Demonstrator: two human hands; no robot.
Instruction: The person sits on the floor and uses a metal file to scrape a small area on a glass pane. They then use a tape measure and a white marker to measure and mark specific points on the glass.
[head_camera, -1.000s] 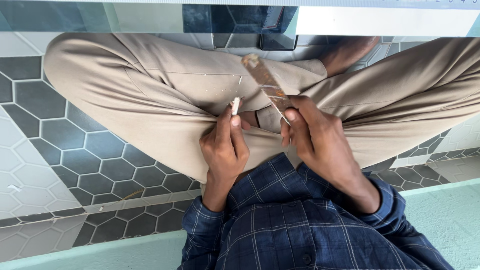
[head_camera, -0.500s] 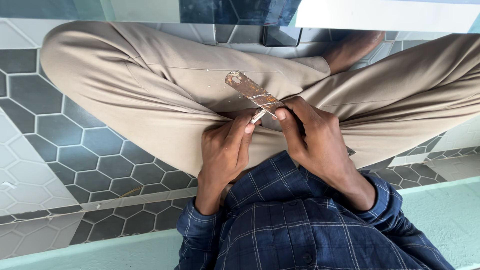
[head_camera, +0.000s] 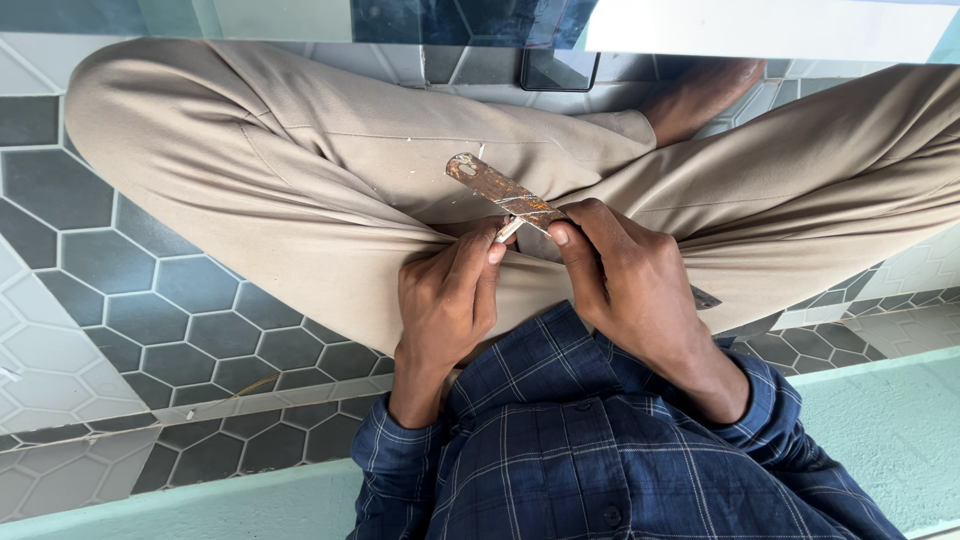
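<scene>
The right hand (head_camera: 630, 285) has its grip closed on a rusty flat blade (head_camera: 500, 190), thumb pressed on top near the blade's lower end and the fingers curled under it. From that grip the blade runs out toward ten o'clock, its rounded, corroded tip lying over the lap. A dark end of the same tool pokes out past the hand at four o'clock. At nine o'clock of the right thumb, the left hand (head_camera: 445, 300) pinches a small pale stick (head_camera: 508, 229) between thumb and forefinger, a narrow grip, and the stick's tip touches the blade's underside just beside the right thumb. Both hands rest over beige trousers (head_camera: 300, 170) of crossed legs. A bare foot (head_camera: 700, 90) shows at one o'clock, with a dark flat phone (head_camera: 558, 70) at twelve o'clock on the hexagon-tiled floor (head_camera: 100, 290). At six o'clock are blue checked sleeves (head_camera: 540, 450).
</scene>
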